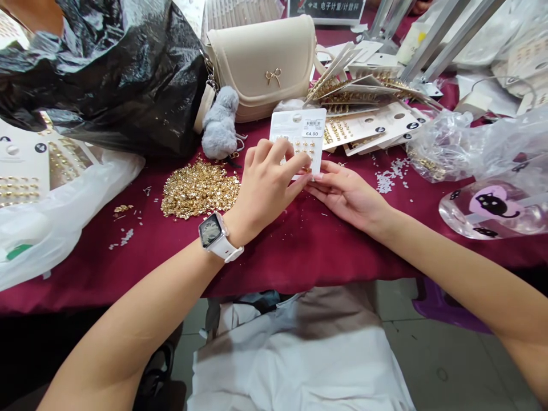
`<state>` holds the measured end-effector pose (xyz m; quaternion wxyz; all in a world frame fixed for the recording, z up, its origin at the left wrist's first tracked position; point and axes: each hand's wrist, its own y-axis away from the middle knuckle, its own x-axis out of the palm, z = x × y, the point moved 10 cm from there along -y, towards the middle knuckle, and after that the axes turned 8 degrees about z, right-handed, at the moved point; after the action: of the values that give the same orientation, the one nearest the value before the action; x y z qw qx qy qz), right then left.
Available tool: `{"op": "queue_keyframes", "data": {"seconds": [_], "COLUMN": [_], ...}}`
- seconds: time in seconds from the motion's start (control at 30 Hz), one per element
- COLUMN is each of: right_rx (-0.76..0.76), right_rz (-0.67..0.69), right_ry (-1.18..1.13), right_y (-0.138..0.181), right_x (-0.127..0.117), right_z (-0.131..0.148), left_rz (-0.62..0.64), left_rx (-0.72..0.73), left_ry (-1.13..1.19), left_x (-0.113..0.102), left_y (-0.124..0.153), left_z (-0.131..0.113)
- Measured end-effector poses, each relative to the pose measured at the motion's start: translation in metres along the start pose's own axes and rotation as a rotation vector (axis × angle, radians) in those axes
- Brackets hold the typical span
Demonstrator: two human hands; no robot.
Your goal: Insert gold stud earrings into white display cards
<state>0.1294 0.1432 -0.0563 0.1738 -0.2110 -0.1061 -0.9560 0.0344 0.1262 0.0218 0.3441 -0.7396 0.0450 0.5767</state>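
Centre of frame, on maroon cloth (299, 251): earring card (296, 127), white, price-labelled, partly filled with gold studs.
Left hand (265, 185): fingers curled over the card's lower half, thumb and forefinger closed in a pinch at its bottom edge.
Right hand (349, 197): fingers nearly straight, tips meeting that edge, no closed grasp seen.
Centre left: loose stud heap (199, 188).
Upper right: filled cards (368, 108).
Step, judged: seating a stud. The next move calls for a steady card and a fine pinch.
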Motion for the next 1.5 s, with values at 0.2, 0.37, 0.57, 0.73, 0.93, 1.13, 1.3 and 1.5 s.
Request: {"op": "queue_keyframes", "data": {"seconds": [0.2,0.37,0.57,0.73,0.93,1.13,1.3,1.5], "right_rx": [0.007,0.009,0.009,-0.014,-0.004,-0.034,-0.067,-0.096], "right_rz": [0.028,0.052,0.04,0.047,0.054,0.068,0.074,0.066], "right_ry": [0.003,0.003,-0.003,-0.024,0.015,0.054,0.043,0.042], "right_y": [0.001,0.001,0.001,0.001,0.0,0.001,0.002,0.002], "right_x": [0.004,0.007,0.007,0.006,0.005,0.006,0.008,0.01], "right_z": [0.0,-0.002,-0.001,-0.001,-0.002,0.001,0.003,0.005], "left_rz": [-0.012,-0.038,-0.029,0.017,0.106,0.137,0.145,0.088], "left_rx": [0.002,0.005,-0.008,-0.01,0.013,-0.085,-0.162,-0.257], "left_ry": [0.017,0.018,0.0,-0.032,-0.032,0.024,0.047,0.174], "left_x": [-0.002,-0.006,-0.007,-0.004,0.001,0.003,0.004,0.002], "left_y": [-0.001,0.0,0.0,-0.002,-0.003,-0.001,0.0,0.003], "left_z": [-0.001,-0.004,-0.005,-0.006,-0.009,-0.001,0.002,0.009]}}
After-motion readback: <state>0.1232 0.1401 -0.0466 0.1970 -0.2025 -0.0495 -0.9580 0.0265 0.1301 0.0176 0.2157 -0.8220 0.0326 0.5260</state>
